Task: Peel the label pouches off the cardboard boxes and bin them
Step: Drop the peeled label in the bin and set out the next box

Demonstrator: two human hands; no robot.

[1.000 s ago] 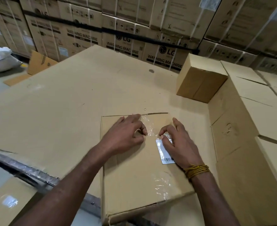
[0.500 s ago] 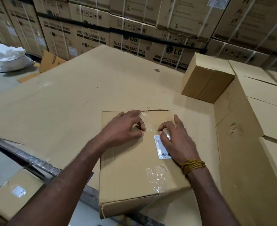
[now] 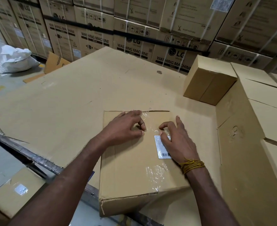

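Grip first: the left hand (image 3: pixel 126 128) had its fingers curled, forefinger and thumb tips closed together on the left edge of the clear label pouch (image 3: pixel 157 128), while the right hand (image 3: pixel 177 139) lay over the pouch's right half, thumb and curled forefinger working at the film just above the white barcode label (image 3: pixel 161 147). I could not tell whether either pinch had actually lifted film or was only scratching at it. The pouch sat flat on the top face of the cardboard box (image 3: pixel 131 170), running from the box's far edge down toward its near right corner, where the film was wrinkled. Compared with the frames from a second before, little had changed: both hands kept to the same spots on the box, the left fingertips drawing slightly tighter, the right forefinger raised a touch more off the film, and the label no nearer to coming away. My reading: the peel had not started properly; the hands were hunting for a free edge. Until a corner lifts, nothing can go to a bin, and I saw no bin anywhere around the box. A smaller closed carton (image 3: pixel 208 82) stood well beyond the box to its right; a white sack (image 3: pixel 15 59) lay far off to its left.
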